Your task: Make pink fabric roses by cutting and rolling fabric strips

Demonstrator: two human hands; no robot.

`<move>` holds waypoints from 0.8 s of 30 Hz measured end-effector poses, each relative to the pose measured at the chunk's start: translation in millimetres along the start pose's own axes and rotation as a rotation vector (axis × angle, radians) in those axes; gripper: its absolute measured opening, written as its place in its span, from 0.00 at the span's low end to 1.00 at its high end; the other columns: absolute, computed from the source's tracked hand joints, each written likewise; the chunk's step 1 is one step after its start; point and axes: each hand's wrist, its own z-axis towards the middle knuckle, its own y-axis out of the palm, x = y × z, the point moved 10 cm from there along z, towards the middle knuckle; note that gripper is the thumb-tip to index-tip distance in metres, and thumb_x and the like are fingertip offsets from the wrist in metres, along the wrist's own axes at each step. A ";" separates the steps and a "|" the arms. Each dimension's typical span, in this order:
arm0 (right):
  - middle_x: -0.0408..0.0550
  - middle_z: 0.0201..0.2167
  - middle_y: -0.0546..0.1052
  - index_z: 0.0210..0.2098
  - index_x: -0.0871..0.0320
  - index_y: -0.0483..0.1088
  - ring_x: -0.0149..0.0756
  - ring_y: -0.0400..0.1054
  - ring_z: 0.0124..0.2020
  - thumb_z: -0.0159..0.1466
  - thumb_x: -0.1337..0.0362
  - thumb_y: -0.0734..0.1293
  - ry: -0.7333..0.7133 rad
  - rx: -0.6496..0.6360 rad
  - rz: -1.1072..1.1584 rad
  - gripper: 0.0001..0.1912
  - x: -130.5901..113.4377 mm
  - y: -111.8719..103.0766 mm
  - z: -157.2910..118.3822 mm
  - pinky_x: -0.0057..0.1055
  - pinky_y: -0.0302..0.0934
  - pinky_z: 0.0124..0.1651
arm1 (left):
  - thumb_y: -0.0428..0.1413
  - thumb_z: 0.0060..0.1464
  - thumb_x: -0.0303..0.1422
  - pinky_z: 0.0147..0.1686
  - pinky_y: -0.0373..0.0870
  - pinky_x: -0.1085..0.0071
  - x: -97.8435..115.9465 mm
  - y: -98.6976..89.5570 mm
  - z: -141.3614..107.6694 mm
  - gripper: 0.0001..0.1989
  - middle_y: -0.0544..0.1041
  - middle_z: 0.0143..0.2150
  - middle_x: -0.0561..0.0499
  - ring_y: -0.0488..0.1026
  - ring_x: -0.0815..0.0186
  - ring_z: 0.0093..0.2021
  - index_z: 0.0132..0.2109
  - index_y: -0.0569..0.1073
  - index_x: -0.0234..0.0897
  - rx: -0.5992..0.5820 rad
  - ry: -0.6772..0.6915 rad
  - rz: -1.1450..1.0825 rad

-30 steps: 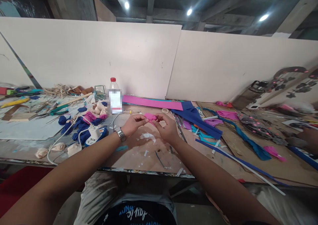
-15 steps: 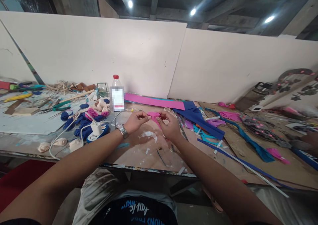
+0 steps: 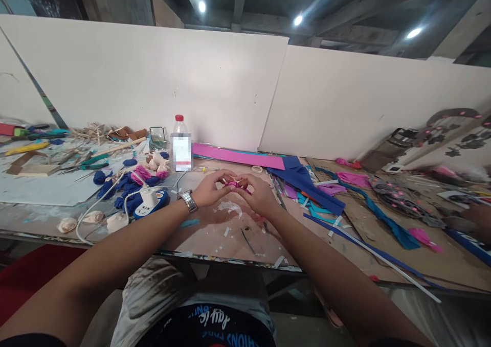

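Between the fingertips of both hands is a small crumpled pink strip [image 3: 235, 184], paper or cloth, mostly covered by fingers. My left hand [image 3: 210, 189], with a metal watch on its wrist, pinches it from the left. From the right, my right hand [image 3: 261, 194] grips its other side with thumb and fingers. Both hands are just above the table [image 3: 215, 239]. A long flat pink strip [image 3: 238, 155] lies behind them, beside dark blue strips [image 3: 310, 183]. Left of my hands are rolled dark blue pieces [image 3: 126, 181] and cream rosettes [image 3: 93, 217].
A red-capped bottle [image 3: 180, 127] stands behind my left hand. A power strip [image 3: 151, 206] with white cables lies near my left forearm. Pliers [image 3: 94, 160] and sticks are farther left. At the right edge, another person's hand [image 3: 477, 219] is over cardboard [image 3: 360, 204].
The pink strip, spread flatter between my fingertips before, is now bunched up and more hidden. My fingers have closed in around it, and the hands are nearer together.
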 end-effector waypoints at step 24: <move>0.47 0.34 0.81 0.38 0.54 0.77 0.40 0.74 0.36 0.65 0.55 0.72 -0.003 0.044 0.005 0.09 13.9 -1.3 -2.1 0.36 0.64 0.41 | 0.61 0.61 0.42 0.44 0.71 0.66 -11.7 0.9 3.0 0.14 0.79 0.44 0.45 0.75 0.63 0.43 0.47 0.76 0.36 -0.027 -0.067 -0.135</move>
